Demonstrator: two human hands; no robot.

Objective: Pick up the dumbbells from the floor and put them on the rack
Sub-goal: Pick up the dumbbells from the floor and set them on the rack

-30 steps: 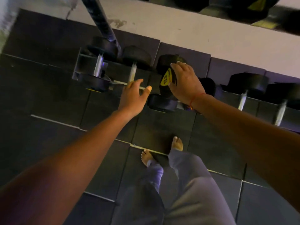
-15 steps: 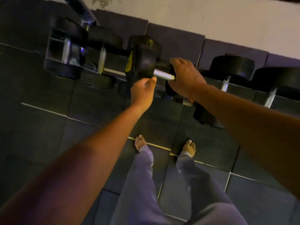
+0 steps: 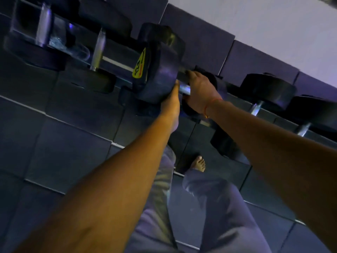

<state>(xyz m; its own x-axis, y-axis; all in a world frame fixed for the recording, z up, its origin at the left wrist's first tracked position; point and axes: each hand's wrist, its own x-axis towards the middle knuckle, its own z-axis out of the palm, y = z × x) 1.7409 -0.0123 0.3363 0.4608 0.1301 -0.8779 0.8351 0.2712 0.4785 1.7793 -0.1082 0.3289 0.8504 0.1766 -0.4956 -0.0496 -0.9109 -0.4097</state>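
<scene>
Both hands on dumbbell (image 3: 156, 70) at rack (image 3: 116, 62).
R hand (image 3: 200, 88) curled round its handle; L hand (image 3: 170, 103) at 9 o'clock of it, touching the head, grip can't tell.

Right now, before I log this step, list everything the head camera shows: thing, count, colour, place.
held dumbbell: one, black with a yellow end label and a steel handle, gripped in front of the rack, centre
racked dumbbells, left: at least two, black heads with steel handles, upper left
racked dumbbells, right: at least two, black heads with steel handles, right
rack: one, dark with a pale rail, running from upper left to right
floor mats: dark tiles with pale seams, underfoot
wall: pale, top right
right hand: curled round the steel handle, red thread at the wrist
left hand: against the labelled head near the handle; fingers hidden
trousers: grey
bare foot: one showing
</scene>
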